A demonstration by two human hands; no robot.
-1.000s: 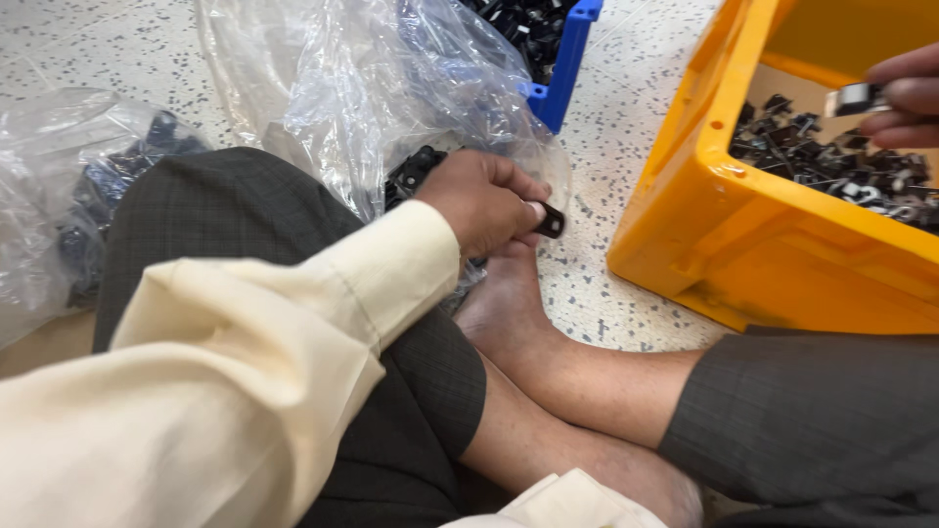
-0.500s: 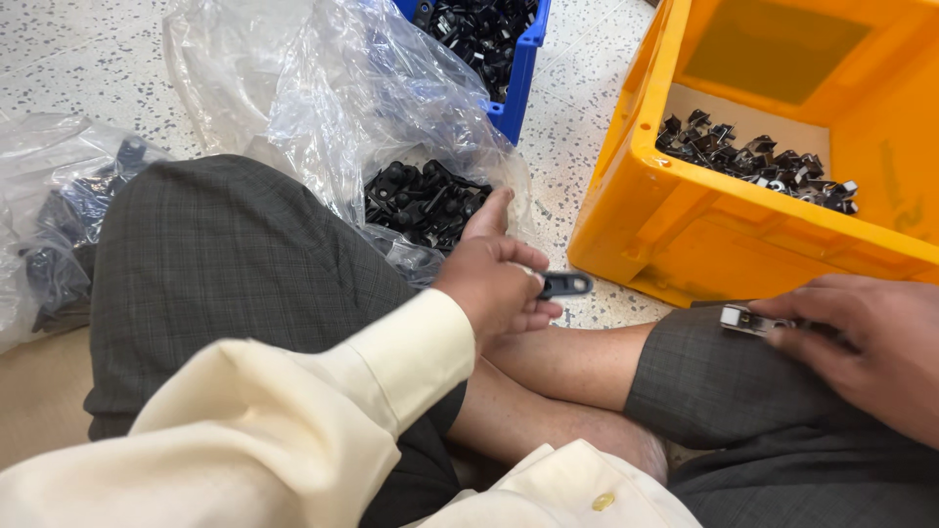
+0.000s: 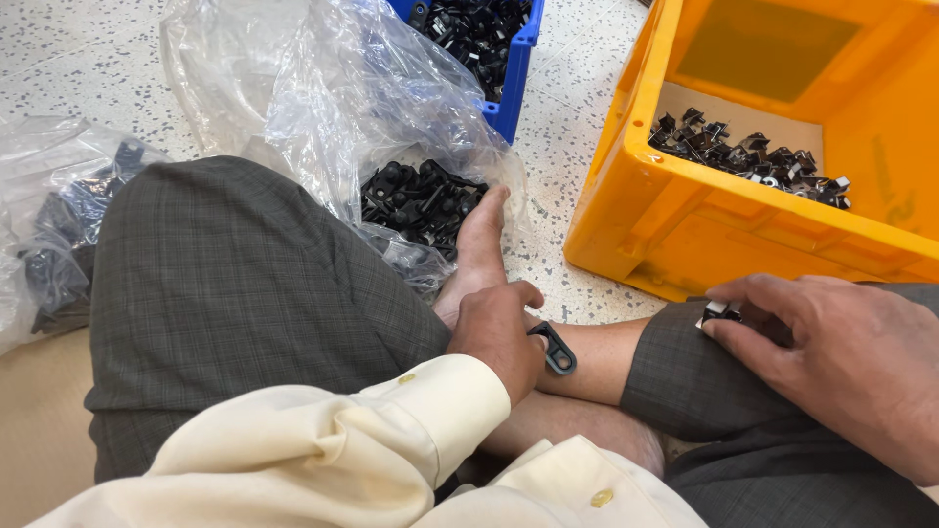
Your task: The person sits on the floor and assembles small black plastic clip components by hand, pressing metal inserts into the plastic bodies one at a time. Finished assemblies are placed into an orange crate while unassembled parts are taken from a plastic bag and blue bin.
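the speckled floor [image 3: 88, 49] shows bare at the top left corner. the orange crate [image 3: 685, 225] sits near the right knee. the left hand [image 3: 499, 337] pinches a black plastic clip [image 3: 556, 349] over the ankle. right hand [image 3: 831, 362] fingers press a small black-and-white part [image 3: 717, 313] on the knee.
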